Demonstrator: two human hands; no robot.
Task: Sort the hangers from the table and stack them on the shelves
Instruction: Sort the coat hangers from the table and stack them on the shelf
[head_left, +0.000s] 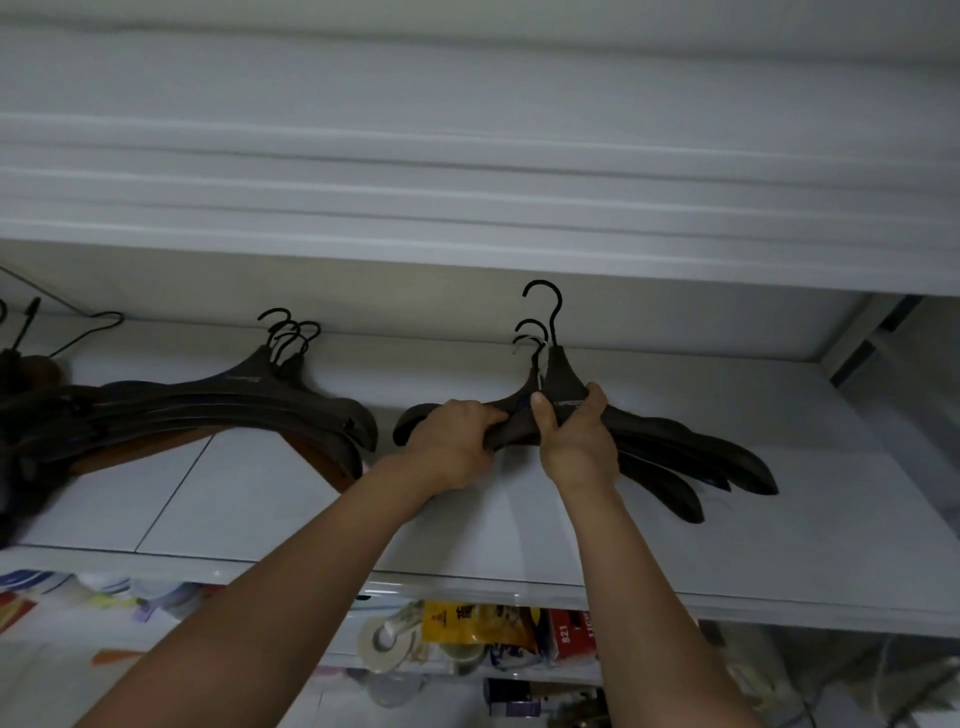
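A bundle of dark plastic hangers (680, 452) lies on the white shelf (260, 499), hooks pointing toward the back wall. My left hand (457, 441) grips the bundle's left arm. My right hand (574, 441) grips its neck, thumb on top, with the right-hand hanger arms fanning out past it. A second stack of dark hangers (234, 405) rests on the same shelf to the left, its hooks also at the back.
A brown wooden hanger (130, 457) shows under the left stack. Thin wire hangers (88, 327) lie at the far left back. Another white shelf board (467, 249) sits close overhead. Below the shelf are tape rolls (384, 642) and packets.
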